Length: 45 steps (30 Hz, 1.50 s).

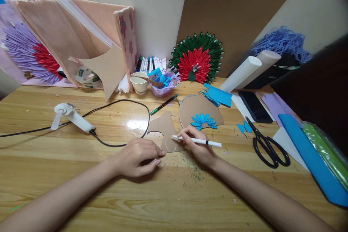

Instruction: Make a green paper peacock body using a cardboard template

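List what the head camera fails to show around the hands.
1. Head view: the cardboard piece's near edge lies hidden under the left hand.
2. Head view: the mark under the white pen, held by the right hand, is too faint to follow.
3. Head view: the glue gun cord is cut off by the left edge.

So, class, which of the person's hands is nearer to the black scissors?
Right. The right hand, holding a white pen, sits left of the scissors; the left hand is farther left, resting on the cardboard piece.
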Each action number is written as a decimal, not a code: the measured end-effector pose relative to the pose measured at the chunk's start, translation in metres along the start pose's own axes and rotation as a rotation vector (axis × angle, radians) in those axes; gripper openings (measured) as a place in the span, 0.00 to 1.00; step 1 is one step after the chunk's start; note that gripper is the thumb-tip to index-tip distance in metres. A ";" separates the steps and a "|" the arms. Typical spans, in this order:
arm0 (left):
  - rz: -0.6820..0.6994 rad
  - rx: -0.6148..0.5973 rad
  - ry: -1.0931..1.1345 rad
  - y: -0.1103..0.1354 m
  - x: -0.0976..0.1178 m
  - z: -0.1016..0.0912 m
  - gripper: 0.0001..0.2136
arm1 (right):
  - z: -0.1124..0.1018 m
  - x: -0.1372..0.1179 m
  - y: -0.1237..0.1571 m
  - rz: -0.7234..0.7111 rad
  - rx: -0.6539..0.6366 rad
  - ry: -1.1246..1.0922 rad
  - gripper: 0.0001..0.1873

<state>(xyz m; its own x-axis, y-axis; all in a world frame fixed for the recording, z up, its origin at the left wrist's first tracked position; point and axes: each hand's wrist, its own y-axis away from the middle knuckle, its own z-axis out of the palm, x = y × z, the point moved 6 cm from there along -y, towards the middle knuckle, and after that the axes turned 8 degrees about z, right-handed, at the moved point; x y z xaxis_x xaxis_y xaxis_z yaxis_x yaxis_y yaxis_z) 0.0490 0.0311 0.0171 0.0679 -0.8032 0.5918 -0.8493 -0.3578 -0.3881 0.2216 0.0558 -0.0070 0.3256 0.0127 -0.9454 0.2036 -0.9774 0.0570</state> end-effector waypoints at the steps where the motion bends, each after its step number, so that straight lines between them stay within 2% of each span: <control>1: 0.001 0.002 -0.001 0.000 0.000 0.000 0.07 | 0.002 -0.001 0.000 0.009 -0.030 0.016 0.10; 7: 0.005 0.001 -0.003 -0.001 0.000 0.000 0.07 | 0.004 0.007 -0.004 0.094 -0.024 0.033 0.08; 26: -0.003 -0.004 -0.004 0.001 0.000 0.001 0.07 | 0.002 0.004 -0.003 0.064 0.015 0.148 0.09; 45: 0.010 -0.008 0.011 0.000 -0.001 0.001 0.06 | 0.000 0.010 -0.004 0.051 0.016 0.149 0.09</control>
<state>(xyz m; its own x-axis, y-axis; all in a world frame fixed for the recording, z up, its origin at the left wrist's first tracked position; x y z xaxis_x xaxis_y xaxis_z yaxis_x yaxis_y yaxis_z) 0.0494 0.0310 0.0159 0.0532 -0.8016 0.5955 -0.8540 -0.3457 -0.3889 0.2242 0.0603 -0.0161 0.4689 -0.0071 -0.8832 0.1690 -0.9808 0.0976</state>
